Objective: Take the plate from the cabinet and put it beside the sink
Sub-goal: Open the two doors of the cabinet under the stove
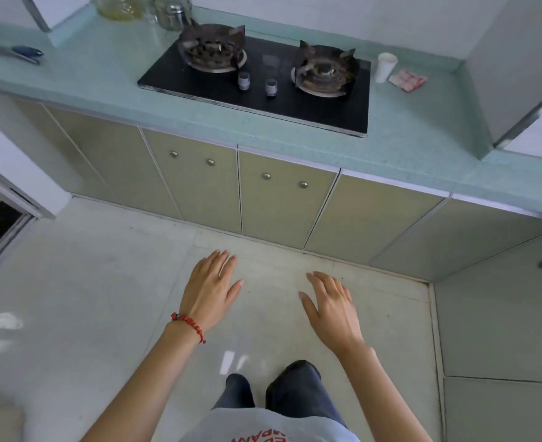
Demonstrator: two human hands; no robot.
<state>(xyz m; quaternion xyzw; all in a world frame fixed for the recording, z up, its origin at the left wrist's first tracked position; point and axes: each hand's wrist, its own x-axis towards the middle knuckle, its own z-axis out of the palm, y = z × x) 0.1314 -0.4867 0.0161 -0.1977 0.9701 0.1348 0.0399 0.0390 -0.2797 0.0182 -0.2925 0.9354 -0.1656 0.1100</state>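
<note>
My left hand, with a red bead bracelet at the wrist, and my right hand are both held out flat over the floor, fingers apart, holding nothing. In front of them runs a row of beige lower cabinet doors with small round metal knobs, all closed. The hands are short of the doors and touch none of them. No plate is visible, and no sink is in view.
A pale green countertop carries a black two-burner gas hob, a white paper cup, a folded pink cloth, jars at the back and a utensil at the left. More cabinet doors stand at the right.
</note>
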